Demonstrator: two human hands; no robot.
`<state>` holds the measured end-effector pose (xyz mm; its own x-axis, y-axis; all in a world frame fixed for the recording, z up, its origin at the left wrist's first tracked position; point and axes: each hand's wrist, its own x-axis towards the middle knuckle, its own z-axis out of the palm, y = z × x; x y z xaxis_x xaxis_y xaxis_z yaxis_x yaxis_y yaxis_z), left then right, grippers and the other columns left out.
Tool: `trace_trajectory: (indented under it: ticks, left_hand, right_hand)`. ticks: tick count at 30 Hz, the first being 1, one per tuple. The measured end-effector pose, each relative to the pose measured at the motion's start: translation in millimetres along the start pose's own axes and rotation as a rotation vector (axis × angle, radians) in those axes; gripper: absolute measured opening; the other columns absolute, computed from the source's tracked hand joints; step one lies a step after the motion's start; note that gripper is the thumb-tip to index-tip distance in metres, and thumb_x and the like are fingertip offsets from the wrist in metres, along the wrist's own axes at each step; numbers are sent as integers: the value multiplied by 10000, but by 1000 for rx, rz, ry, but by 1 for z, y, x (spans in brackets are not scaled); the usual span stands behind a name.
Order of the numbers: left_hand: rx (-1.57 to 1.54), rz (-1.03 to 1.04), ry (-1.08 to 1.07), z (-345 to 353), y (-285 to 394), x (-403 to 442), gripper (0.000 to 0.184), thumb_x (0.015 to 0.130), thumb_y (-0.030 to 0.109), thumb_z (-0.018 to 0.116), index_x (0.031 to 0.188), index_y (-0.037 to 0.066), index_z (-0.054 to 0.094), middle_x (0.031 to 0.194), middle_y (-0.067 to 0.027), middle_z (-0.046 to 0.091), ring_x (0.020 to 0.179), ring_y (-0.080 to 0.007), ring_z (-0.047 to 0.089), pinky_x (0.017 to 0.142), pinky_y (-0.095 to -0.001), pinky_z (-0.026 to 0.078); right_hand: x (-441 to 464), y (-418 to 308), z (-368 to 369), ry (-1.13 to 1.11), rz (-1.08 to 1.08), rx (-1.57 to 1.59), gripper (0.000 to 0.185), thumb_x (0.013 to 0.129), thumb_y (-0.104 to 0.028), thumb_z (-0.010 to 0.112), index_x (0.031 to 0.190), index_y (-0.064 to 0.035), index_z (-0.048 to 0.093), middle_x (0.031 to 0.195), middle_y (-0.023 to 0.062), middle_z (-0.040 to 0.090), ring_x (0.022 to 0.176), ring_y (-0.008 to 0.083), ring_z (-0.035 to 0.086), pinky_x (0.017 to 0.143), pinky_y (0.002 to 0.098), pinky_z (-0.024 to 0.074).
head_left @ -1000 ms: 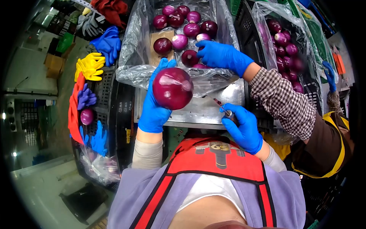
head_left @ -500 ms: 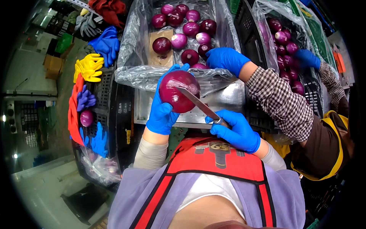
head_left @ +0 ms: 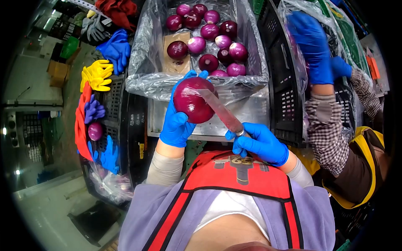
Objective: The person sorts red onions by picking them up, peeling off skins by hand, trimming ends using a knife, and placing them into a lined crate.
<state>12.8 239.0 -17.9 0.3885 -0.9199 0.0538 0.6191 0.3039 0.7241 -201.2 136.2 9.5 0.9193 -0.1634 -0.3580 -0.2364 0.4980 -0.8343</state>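
held onion (head_left: 188, 103): glossy, smooth skin | knife blade (head_left: 225, 113): smooth metal | crate liner (head_left: 150, 83): crinkled, shiny plastic | worktop (head_left: 256, 108): shiny metal

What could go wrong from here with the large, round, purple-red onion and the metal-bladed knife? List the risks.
1. The metal-bladed knife crosses the large, round, purple-red onion in view, so a slip could nick the blue-gloved left hand cradling it.
2. The onion's skin looks smooth and shiny; it might slide from that hand, perhaps onto the silvery metal surface.
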Motion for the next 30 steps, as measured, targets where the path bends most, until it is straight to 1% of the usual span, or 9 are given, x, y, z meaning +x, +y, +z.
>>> trace_trajectory:
  ticks: [4, 6, 8, 10, 11, 14, 17, 24, 30]
  left_hand:
    - [-32, -45, 23, 1, 1, 0, 1101, 617, 407, 832, 1450, 35, 216, 1485, -234, 238, 1353, -340, 319, 1093, -474, 333]
    - [-213, -41, 94, 0, -3, -1, 1099, 630, 454, 816, 1448, 29, 219, 1488, -248, 217, 1356, -376, 297, 1099, -478, 323]
    - [-206, -37, 76, 0, 0, 3, 1092, 647, 489, 797, 1448, 27, 216, 1489, -251, 207, 1358, -402, 279, 1105, -488, 311]
    - [-287, -53, 79, -1, 3, 4, 1084, 652, 490, 794, 1449, 34, 218, 1492, -245, 205, 1361, -401, 272, 1106, -502, 303]
    - [-285, -51, 81, -2, 4, 4, 1084, 652, 490, 794, 1449, 34, 218, 1492, -245, 205, 1361, -401, 272, 1106, -502, 303]
    - [-287, -35, 114, -5, 4, 4, 1077, 656, 491, 792, 1451, 44, 217, 1498, -234, 200, 1367, -397, 260, 1100, -510, 309]
    - [-335, -23, 138, -5, 2, 5, 1022, 673, 460, 777, 1442, 49, 244, 1495, -226, 214, 1370, -403, 247, 1106, -516, 293]
    - [-502, 21, 184, -3, -1, 12, 842, 701, 258, 686, 1418, 45, 298, 1478, -225, 252, 1365, -426, 243, 1126, -542, 232]
    - [-300, 96, 201, -2, 0, 8, 813, 734, 194, 680, 1425, 34, 283, 1470, -198, 288, 1375, -366, 260, 1144, -508, 216]
  right_hand:
    - [4, 3, -3, 119, 46, 105, 258, 931, -165, 555, 1129, 0, 575, 832, 24, 609, 735, 63, 550, 649, 210, 451]
    - [9, 20, -12, 304, -198, -114, 271, 906, -148, 588, 1134, -3, 572, 840, 20, 615, 722, 73, 543, 639, 220, 435]
    - [17, 44, -25, 334, -241, -212, 276, 880, -140, 617, 1114, 2, 584, 846, 50, 629, 714, 106, 549, 647, 251, 444]
    - [25, 78, -39, 527, -434, -622, 259, 872, -142, 626, 1085, 2, 598, 868, 98, 643, 737, 162, 599, 675, 287, 474]
    - [27, 95, -46, 572, -432, -684, 257, 864, -162, 637, 1067, -6, 607, 914, 151, 646, 782, 242, 647, 696, 321, 494]
    - [24, 121, -59, 593, -246, -810, 283, 855, -187, 645, 1080, -20, 603, 946, 172, 648, 815, 313, 655, 703, 354, 506]
    - [23, 141, -70, 627, -257, -945, 303, 833, -194, 652, 1089, -40, 601, 908, 167, 637, 797, 344, 633, 697, 396, 502]
    - [25, 139, -87, 492, -337, -1305, 319, 800, -171, 655, 1103, -85, 606, 817, 140, 603, 770, 346, 599, 665, 438, 472]
    - [25, 151, -86, 201, -218, -829, 320, 843, -163, 660, 1131, -49, 581, 926, 125, 640, 843, 268, 632, 753, 365, 489]
